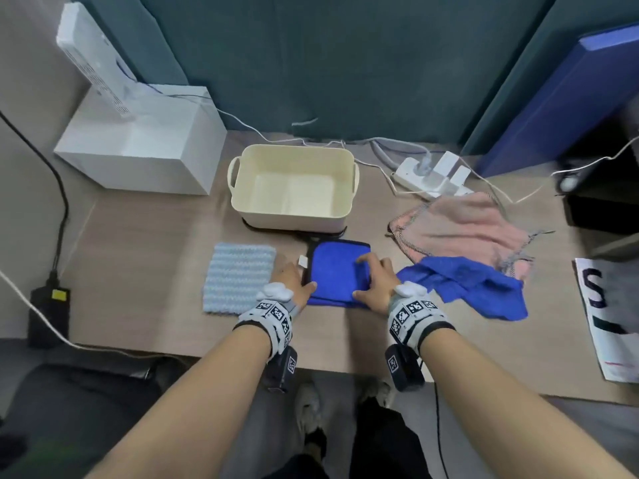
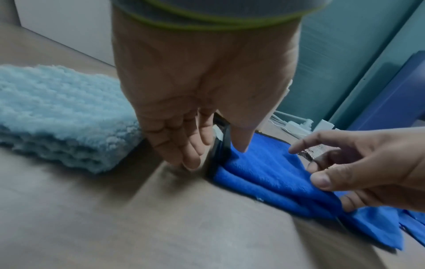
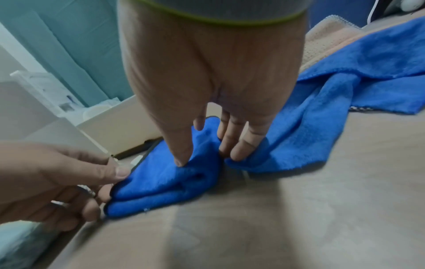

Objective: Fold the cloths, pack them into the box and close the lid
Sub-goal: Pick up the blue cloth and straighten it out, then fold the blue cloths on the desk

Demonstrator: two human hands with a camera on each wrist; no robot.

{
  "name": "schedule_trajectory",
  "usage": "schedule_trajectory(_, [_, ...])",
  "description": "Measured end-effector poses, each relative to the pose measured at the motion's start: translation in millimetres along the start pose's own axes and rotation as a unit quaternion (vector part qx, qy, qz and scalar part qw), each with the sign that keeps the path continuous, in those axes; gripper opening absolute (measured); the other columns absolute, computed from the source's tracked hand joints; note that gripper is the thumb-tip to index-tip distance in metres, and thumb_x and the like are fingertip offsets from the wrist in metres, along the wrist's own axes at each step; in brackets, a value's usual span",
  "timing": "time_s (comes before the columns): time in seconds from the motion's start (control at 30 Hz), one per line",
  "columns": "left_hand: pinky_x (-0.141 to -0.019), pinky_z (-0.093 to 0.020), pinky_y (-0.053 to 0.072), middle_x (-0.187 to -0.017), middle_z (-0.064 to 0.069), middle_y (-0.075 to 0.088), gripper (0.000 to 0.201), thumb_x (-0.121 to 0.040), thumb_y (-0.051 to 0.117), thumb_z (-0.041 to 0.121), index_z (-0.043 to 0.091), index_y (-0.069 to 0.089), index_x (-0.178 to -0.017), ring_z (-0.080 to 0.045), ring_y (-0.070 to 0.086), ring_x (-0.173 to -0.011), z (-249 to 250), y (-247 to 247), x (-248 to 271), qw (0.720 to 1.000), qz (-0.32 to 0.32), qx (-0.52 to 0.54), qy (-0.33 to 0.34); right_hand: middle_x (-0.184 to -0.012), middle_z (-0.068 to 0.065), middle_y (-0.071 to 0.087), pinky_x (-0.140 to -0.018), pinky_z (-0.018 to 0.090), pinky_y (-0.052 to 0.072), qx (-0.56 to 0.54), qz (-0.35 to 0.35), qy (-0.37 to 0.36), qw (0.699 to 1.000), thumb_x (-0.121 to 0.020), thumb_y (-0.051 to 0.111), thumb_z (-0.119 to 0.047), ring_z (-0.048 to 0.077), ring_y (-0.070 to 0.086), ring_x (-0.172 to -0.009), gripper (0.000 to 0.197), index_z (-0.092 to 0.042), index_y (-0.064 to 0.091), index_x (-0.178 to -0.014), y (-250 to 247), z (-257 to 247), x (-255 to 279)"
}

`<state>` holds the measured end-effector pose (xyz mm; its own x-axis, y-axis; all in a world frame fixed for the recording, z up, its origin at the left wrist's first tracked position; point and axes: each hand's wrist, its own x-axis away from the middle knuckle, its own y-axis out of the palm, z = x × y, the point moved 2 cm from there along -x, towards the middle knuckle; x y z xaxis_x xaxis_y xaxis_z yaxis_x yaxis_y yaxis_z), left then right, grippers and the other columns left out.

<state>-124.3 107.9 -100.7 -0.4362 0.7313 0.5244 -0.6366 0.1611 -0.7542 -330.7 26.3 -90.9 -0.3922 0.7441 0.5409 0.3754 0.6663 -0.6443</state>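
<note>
A folded dark blue cloth (image 1: 337,274) (image 2: 264,169) (image 3: 165,183) lies on the table in front of the open cream box (image 1: 294,160). My left hand (image 1: 294,288) (image 2: 207,154) grips its left edge, thumb on top, fingers at the side. My right hand (image 1: 371,281) (image 3: 207,158) pinches the right edge, thumb above and fingers under. A folded light blue cloth (image 1: 238,278) (image 2: 59,112) lies to the left. A second blue cloth (image 1: 477,288) (image 3: 345,87) lies crumpled to the right, over a pink cloth (image 1: 463,229). Something flat and black shows under the box's front; I cannot tell what it is.
A white carton (image 1: 138,150) stands at the back left. A power strip (image 1: 432,174) with cables lies behind the pink cloth. A black adapter (image 1: 48,305) sits at the left edge, printed paper (image 1: 608,319) at the right, black equipment (image 1: 601,202) beyond.
</note>
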Motion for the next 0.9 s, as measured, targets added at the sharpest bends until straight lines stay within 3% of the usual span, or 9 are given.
schedule_trajectory(0.13, [-0.075,-0.034,0.048,-0.113,-0.014,0.064,0.024,-0.096,0.059,0.03,0.013,0.058,-0.112,-0.033,0.064,-0.092,1,5,-3,0.999,-0.018,-0.029,0.017,-0.116,0.003,0.04,-0.077,0.032,0.044,0.024,-0.008,-0.001,1.0,-0.088,0.073,-0.019,0.029,0.059,-0.082,0.048,-0.03,0.046,-0.126,10,4,-1])
schedule_trajectory(0.2, [-0.064,-0.031,0.044,-0.092,-0.011,0.064,0.008,-0.093,0.059,0.024,0.017,0.058,-0.091,-0.027,0.061,-0.077,1,5,0,1.0,0.003,0.012,0.028,-0.113,0.002,0.04,-0.075,0.03,0.041,0.027,-0.01,-0.003,1.0,-0.088,0.073,-0.017,0.028,0.057,-0.08,0.044,-0.029,0.047,-0.122,13,7,-2])
schedule_trajectory(0.3, [-0.054,-0.027,0.035,-0.073,-0.006,0.06,0.015,-0.082,0.062,0.02,0.017,0.051,-0.072,-0.022,0.051,-0.064,-2,3,7,0.996,0.039,0.077,0.021,-0.111,0.002,0.043,-0.082,0.032,0.048,0.007,-0.003,-0.001,1.0,-0.085,0.074,-0.016,0.03,0.062,-0.091,0.042,-0.031,0.049,-0.115,13,9,2])
schedule_trajectory(0.37, [-0.055,-0.027,0.035,-0.072,-0.004,0.061,0.017,-0.079,0.063,0.022,0.019,0.05,-0.069,-0.021,0.052,-0.065,-7,5,12,0.998,0.013,0.052,0.013,-0.109,0.002,0.044,-0.087,0.035,0.052,-0.001,-0.002,0.008,1.0,-0.083,0.076,-0.017,0.029,0.063,-0.092,0.042,-0.031,0.049,-0.112,14,12,2])
schedule_trajectory(0.6, [-0.059,-0.028,0.043,-0.079,-0.002,0.066,0.012,-0.082,0.064,0.025,0.022,0.054,-0.077,-0.024,0.06,-0.072,-15,16,10,1.0,0.008,-0.011,0.011,-0.105,0.001,0.047,-0.08,0.034,0.05,-0.006,0.014,0.014,1.0,-0.082,0.076,-0.018,0.024,0.056,-0.08,0.039,-0.028,0.052,-0.111,18,14,0])
schedule_trajectory(0.67, [-0.061,-0.028,0.041,-0.083,-0.003,0.064,0.009,-0.083,0.063,0.021,0.017,0.057,-0.088,-0.025,0.058,-0.074,-14,13,14,0.999,-0.008,-0.053,0.011,-0.105,0.001,0.048,-0.081,0.035,0.051,-0.004,0.008,0.016,1.0,-0.081,0.076,-0.019,0.024,0.055,-0.08,0.039,-0.028,0.052,-0.11,24,11,4])
schedule_trajectory(0.8, [-0.064,-0.03,0.042,-0.094,-0.007,0.06,0.026,-0.084,0.061,0.014,0.009,0.059,-0.109,-0.025,0.056,-0.079,-18,5,18,0.993,-0.03,-0.118,0.004,-0.104,-0.001,0.048,-0.081,0.033,0.05,-0.013,-0.016,0.013,1.0,-0.082,0.076,-0.021,0.025,0.058,-0.085,0.039,-0.027,0.052,-0.112,38,2,14])
schedule_trajectory(0.9, [-0.067,-0.033,0.046,-0.108,-0.01,0.058,0.03,-0.085,0.062,0.023,0.009,0.056,-0.111,-0.03,0.06,-0.085,-9,-1,23,0.995,0.026,-0.101,0.007,-0.101,-0.003,0.046,-0.082,0.035,0.051,-0.017,-0.021,0.003,1.0,-0.083,0.075,-0.023,0.028,0.06,-0.089,0.04,-0.029,0.051,-0.114,35,-1,21])
